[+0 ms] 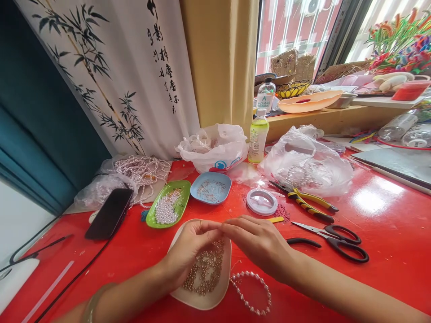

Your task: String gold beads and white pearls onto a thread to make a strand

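Note:
My left hand (192, 244) and my right hand (257, 237) meet fingertip to fingertip above a cream tray (212, 301) of small gold beads (202, 273). Both are closed in a pinch. Whatever lies between the fingertips is too small or hidden to make out. A looped string of pearl beads (269, 296) rests on the red table to the right of the tray, below my right hand. Thin chain or thread shows at its upper left end. Partly behind my right hand are a yellow stick (276, 220) and a black handle (304, 242).
Behind the hands sit a green tray (186, 197) of white pearls, a blue dish (210, 199) of small metal pieces and a round clear-lidded container (261, 202). Pliers (308, 202) and scissors (336, 237) lie right. A phone (109, 214) lies left; a bottle (257, 139) stands behind.

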Available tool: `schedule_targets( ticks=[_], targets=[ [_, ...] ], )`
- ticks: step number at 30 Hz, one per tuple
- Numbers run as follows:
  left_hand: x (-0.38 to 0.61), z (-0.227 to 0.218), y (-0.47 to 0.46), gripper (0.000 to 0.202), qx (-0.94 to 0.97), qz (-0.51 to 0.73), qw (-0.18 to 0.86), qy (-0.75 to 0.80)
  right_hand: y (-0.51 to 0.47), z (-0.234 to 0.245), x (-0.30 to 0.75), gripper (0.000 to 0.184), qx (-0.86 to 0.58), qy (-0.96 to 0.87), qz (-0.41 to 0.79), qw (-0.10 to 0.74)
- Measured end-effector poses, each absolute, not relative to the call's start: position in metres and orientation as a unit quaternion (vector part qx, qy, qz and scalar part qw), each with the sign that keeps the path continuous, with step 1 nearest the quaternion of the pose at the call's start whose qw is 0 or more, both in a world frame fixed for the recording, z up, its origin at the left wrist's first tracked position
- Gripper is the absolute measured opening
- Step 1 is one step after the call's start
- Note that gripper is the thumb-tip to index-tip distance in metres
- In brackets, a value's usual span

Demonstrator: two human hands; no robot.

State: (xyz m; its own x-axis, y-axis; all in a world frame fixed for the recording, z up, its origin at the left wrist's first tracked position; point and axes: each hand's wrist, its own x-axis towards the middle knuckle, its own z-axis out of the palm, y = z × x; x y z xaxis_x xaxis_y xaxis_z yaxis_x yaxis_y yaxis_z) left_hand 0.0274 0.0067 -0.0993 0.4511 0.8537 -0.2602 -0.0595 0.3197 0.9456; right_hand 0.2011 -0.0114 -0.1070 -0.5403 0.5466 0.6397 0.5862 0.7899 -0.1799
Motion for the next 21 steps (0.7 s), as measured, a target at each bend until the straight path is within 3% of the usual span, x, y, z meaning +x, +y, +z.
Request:
schedule_targets(
  ticks=[10, 16, 21],
  targets=[
    [0.028, -0.098, 0.006, 0.021, 0.623, 0.266, 0.605, 0.418, -0.027, -0.103, 0.217, 0.024, -0.326, -0.888, -0.013, 0.325],
    [0.026, -0.09, -0.002, 0.018, 0.887, 0.107, 0.35, 0.282, -0.054, -0.113, 0.226, 0.022, -0.341, -0.891, 0.126, 0.273],
    [0.025, -0.089, -0.005, 0.018, 0.949, 0.05, 0.201, 0.239, -0.063, -0.124, 0.233, 0.017, -0.364, -0.864, 0.232, 0.26]
  ],
)
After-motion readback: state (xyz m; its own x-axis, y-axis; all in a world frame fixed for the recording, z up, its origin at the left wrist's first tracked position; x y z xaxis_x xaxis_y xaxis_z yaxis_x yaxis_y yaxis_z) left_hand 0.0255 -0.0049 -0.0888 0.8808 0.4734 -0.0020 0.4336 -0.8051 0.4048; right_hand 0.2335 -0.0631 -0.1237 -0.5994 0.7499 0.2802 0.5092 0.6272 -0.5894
